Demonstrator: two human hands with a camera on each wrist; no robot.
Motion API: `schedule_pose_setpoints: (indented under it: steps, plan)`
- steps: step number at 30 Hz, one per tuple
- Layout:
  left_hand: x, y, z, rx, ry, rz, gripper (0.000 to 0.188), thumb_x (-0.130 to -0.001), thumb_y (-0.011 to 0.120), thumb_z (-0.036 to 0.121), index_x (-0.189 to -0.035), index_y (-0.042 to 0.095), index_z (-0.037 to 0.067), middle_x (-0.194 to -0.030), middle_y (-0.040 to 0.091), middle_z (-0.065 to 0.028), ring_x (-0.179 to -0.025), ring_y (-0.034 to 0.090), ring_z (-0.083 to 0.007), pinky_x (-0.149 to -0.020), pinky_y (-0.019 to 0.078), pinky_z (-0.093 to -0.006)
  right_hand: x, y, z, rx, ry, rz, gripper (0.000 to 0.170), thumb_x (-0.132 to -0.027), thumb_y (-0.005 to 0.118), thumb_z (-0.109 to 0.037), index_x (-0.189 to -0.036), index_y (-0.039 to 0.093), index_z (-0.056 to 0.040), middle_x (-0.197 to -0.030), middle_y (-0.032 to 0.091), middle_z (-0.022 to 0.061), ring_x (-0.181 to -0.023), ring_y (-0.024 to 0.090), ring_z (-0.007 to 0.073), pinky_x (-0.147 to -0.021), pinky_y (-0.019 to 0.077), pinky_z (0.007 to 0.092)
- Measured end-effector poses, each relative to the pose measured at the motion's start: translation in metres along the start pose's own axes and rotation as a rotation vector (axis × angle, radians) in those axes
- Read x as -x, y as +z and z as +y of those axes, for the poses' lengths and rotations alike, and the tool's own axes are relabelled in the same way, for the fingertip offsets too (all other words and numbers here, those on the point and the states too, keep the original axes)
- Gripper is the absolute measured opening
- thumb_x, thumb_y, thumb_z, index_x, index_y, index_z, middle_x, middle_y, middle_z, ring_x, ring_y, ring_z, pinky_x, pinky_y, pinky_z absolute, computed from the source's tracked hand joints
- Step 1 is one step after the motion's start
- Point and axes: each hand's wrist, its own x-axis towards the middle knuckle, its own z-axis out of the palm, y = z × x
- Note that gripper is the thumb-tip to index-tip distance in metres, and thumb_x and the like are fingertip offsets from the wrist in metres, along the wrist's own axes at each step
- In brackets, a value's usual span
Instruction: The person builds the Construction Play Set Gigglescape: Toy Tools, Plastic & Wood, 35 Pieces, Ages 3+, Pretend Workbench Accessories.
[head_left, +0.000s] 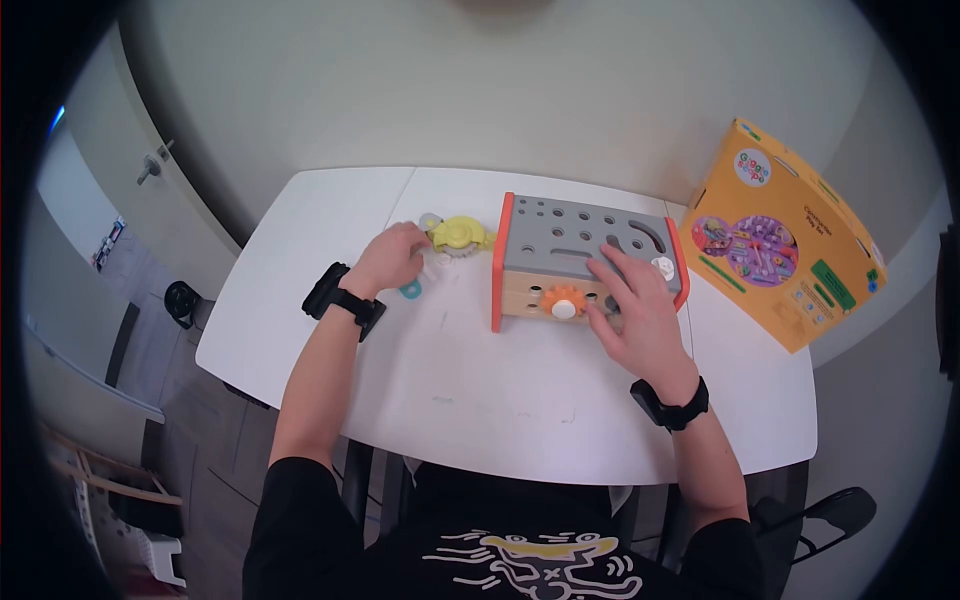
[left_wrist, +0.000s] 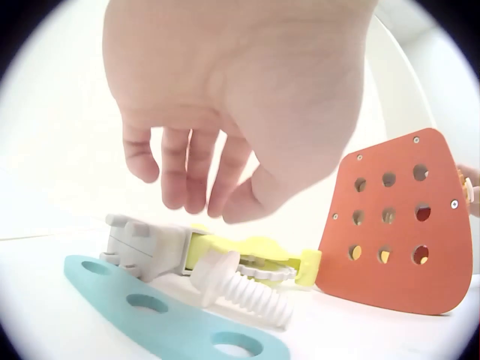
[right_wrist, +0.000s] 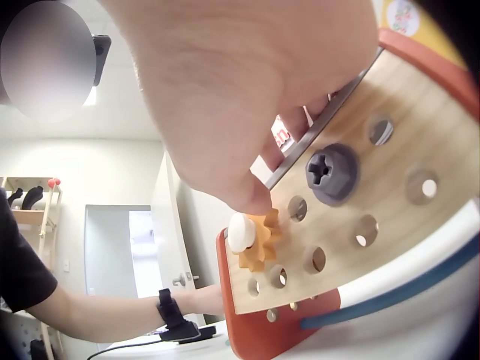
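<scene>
Head view: on the worktop (head_left: 480,400), the left hand (head_left: 392,258) hangs loosely bent beside the yellow toy (head_left: 458,232), pinching nothing visible; the right hand (head_left: 642,312) spreads over the toy box (head_left: 560,268), likely steadying it. Left wrist: a teal strip (left_wrist: 187,322) and white screw (left_wrist: 244,289) lie below, perhaps kept within reach. Right wrist: the thumb sits near the orange gear (right_wrist: 261,241); contact is unclear.

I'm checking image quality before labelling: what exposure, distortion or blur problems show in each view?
Head view: strong fisheye, dark corners, table edges bowed; left wrist view: surroundings washed out nearly to white, though the teal strip keeps its colour; right wrist view: a blurred round patch at upper left, the grey bolt fairly sharp.
</scene>
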Motion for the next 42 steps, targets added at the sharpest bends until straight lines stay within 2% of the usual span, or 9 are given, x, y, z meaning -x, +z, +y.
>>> schedule_pose_setpoints:
  steps: [4,6,13,19,22,28,32,36,42]
  plan:
    - [-0.01,0.014,-0.016,-0.119,-0.127,0.227,0.029,-0.083,0.067,0.013,-0.111,0.072,0.004,-0.106,0.073,-0.0161,-0.103,0.066,-0.0341,-0.091,0.0561,-0.044,0.001,0.002,0.0,-0.005,-0.002,0.006,0.048,-0.084,0.072,-0.017,-0.131,0.063,-0.0071,-0.138,0.056,0.0157,-0.121,0.056,0.0355,-0.105,0.0437,0.0469]
    - [-0.017,0.012,-0.02,-0.194,-0.264,0.025,0.031,-0.084,0.069,0.02,-0.11,0.072,0.003,-0.102,0.074,-0.0172,-0.101,0.068,-0.0354,-0.089,0.0576,-0.0446,0.001,0.001,0.0,-0.043,0.015,0.008,0.049,-0.083,0.072,-0.016,-0.131,0.063,-0.0072,-0.138,0.056,0.0157,-0.12,0.055,0.0364,-0.106,0.0427,0.0475]
    - [-0.036,0.02,-0.028,-0.206,-0.335,-0.036,0.036,-0.086,0.07,0.025,-0.112,0.072,0.0,-0.101,0.075,-0.0201,-0.098,0.07,-0.0386,-0.089,0.0563,-0.0457,0.004,0.0,0.003,-0.038,-0.013,0.02,0.052,-0.081,0.073,-0.016,-0.131,0.062,-0.007,-0.138,0.057,0.0158,-0.122,0.054,0.0376,-0.108,0.0409,0.0489]
    - [-0.034,0.011,-0.017,-0.223,-0.371,0.19,0.036,-0.089,0.068,0.022,-0.117,0.069,-0.001,-0.103,0.074,-0.0221,-0.098,0.07,-0.039,-0.088,0.0569,-0.0448,0.008,-0.007,0.006,-0.12,-0.027,0.001,0.051,-0.079,0.072,-0.014,-0.129,0.064,-0.0069,-0.138,0.057,0.0153,-0.123,0.053,0.0373,-0.108,0.0401,0.0491]
    - [-0.035,-0.004,0.003,0.108,-0.381,0.356,0.037,-0.09,0.07,0.023,-0.116,0.067,-0.004,-0.104,0.074,-0.0205,-0.098,0.07,-0.0382,-0.085,0.0579,-0.0414,0.012,-0.009,0.008,-0.139,-0.046,-0.003,0.05,-0.078,0.073,-0.013,-0.127,0.065,-0.0066,-0.138,0.058,0.0143,-0.123,0.053,0.0367,-0.108,0.0402,0.0489]
    - [-0.043,-0.025,0.065,0.717,-0.111,0.471,0.033,-0.097,0.066,0.011,-0.123,0.06,-0.008,-0.114,0.07,-0.0179,-0.107,0.069,-0.0237,-0.091,0.0589,-0.0354,0.013,-0.012,0.007,-0.171,-0.063,0.014,0.046,-0.077,0.072,-0.011,-0.122,0.067,-0.0061,-0.134,0.061,0.0127,-0.12,0.056,0.0349,-0.108,0.0408,0.0504]
    - [-0.042,-0.028,0.109,0.927,0.025,0.414,0.035,-0.1,0.059,0.002,-0.132,0.049,-0.007,-0.124,0.064,-0.0193,-0.119,0.064,-0.0229,-0.096,0.0589,-0.036,0.014,-0.009,0.005,-0.145,-0.048,0.029,0.044,-0.077,0.071,-0.01,-0.121,0.067,-0.0064,-0.132,0.062,0.0129,-0.121,0.057,0.0335,-0.109,0.0405,0.0524]
    - [-0.037,-0.027,0.137,1.025,0.142,0.331,0.035,-0.101,0.057,0.001,-0.133,0.047,-0.005,-0.126,0.066,-0.0193,-0.119,0.066,-0.0231,-0.1,0.0547,-0.0353,0.014,-0.01,0.005,-0.147,-0.047,0.028,0.044,-0.077,0.071,-0.01,-0.121,0.066,-0.0069,-0.132,0.062,0.0132,-0.121,0.057,0.0332,-0.11,0.0401,0.0532]
    - [-0.035,-0.018,0.141,0.942,0.072,0.209,0.035,-0.099,0.062,0.005,-0.132,0.051,-0.003,-0.121,0.071,-0.0181,-0.113,0.07,-0.0252,-0.096,0.0538,-0.0349,0.015,-0.009,0.006,-0.141,-0.068,0.039,0.043,-0.077,0.072,-0.01,-0.12,0.066,-0.0067,-0.131,0.062,0.0128,-0.12,0.058,0.0327,-0.109,0.0405,0.0514]
